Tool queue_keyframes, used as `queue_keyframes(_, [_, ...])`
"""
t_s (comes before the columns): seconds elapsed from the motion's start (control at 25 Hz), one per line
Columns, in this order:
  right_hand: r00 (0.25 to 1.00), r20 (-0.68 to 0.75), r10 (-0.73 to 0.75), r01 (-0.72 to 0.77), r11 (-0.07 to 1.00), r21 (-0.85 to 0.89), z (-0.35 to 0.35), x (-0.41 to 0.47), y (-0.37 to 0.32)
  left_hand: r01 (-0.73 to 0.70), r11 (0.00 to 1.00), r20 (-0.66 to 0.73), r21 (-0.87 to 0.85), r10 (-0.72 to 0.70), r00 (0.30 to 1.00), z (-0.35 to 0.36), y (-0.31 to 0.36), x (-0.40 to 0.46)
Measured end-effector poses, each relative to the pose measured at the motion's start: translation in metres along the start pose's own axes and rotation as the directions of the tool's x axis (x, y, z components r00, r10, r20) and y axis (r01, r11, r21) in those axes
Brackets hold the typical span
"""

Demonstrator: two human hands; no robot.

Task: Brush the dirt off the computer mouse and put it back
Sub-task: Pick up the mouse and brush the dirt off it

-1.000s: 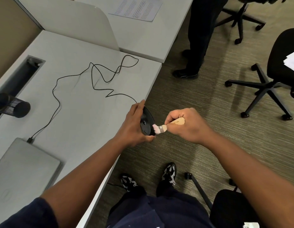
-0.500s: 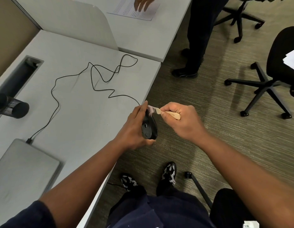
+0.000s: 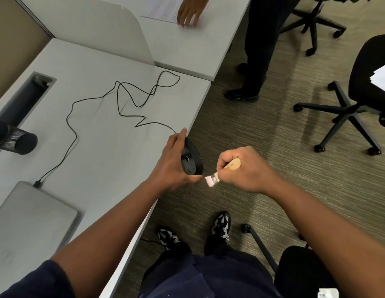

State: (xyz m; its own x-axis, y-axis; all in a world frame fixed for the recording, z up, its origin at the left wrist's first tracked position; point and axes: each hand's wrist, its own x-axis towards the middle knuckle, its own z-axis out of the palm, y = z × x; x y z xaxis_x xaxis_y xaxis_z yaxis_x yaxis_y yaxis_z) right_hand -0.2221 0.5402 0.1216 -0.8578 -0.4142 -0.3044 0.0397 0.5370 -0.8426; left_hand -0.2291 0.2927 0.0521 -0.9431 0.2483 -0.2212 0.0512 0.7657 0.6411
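At the far left of the bench [image 3: 97, 147] lie a closed laptop [image 3: 30, 220] and a dark mesh cup [image 3: 15, 139] tipped on its side; the mouse cable [image 3: 122, 100] loops loosely across the bench top from the plug beside the laptop toward the bench edge. Right at that edge the left hand [image 3: 173, 162] grips the computer mouse [image 3: 192, 160], fingers curled round its back, turning it on its side so the underside faces right, out over the carpet. Just beside the mouse's near end sits the pale tuft of the brush [image 3: 211, 180], whose wooden handle is wrapped in the curled fingers of the right hand [image 3: 243, 168]; whether the bristles touch the mouse at this instant is hard to tell. To brush well, I would keep the underside tilted away from the bench so the loosened dirt falls on the floor, and run short strokes along the rim and around the sensor recess, with the left grip firm enough to resist the push. The cable has plenty of slack, so turning the mouse should not tug the plug. Open bench lies just left of the mouse for setting it back. To the right, another person's legs [image 3: 260, 46] and an office chair [image 3: 346, 108] stand well apart, leaving the right elbow free room.
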Motion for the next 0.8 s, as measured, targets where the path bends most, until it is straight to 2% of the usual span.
queue_keyframes(0.12, [0.966,-0.229,-0.121,0.144,0.986,0.084,-0.004,0.007,-0.004,-0.012,1.000,0.019,-0.001,0.012,1.000,-0.001,0.002,0.001])
queue_keyframes(0.2, [0.955,-0.252,-0.154,0.175,0.983,0.061,-0.003,0.013,-0.007,-0.020,1.000,0.024,-0.003,0.020,1.000,0.000,0.005,-0.001])
queue_keyframes(0.4, [0.984,-0.070,-0.161,0.154,0.983,-0.098,-0.001,0.017,-0.007,-0.014,1.000,-0.011,-0.028,0.014,1.000,-0.004,0.006,-0.001])
queue_keyframes(0.52, [0.986,0.135,-0.096,0.114,0.985,-0.133,-0.007,0.012,-0.006,-0.009,1.000,-0.027,-0.022,0.008,1.000,-0.008,0.006,-0.001])
queue_keyframes(0.6, [0.977,0.210,-0.039,0.072,0.986,-0.150,-0.012,0.011,-0.005,-0.009,1.000,-0.024,-0.030,0.009,1.000,-0.009,0.006,-0.001])
queue_keyframes(0.68, [0.991,0.129,-0.034,0.046,0.995,-0.087,-0.018,0.011,-0.005,-0.021,0.999,-0.011,-0.028,0.020,1.000,-0.008,0.005,0.000])
queue_keyframes(0.8, [0.987,-0.098,-0.126,0.129,0.991,0.025,-0.015,0.013,-0.005,-0.033,0.999,-0.001,-0.016,0.033,0.999,-0.004,0.003,0.002])
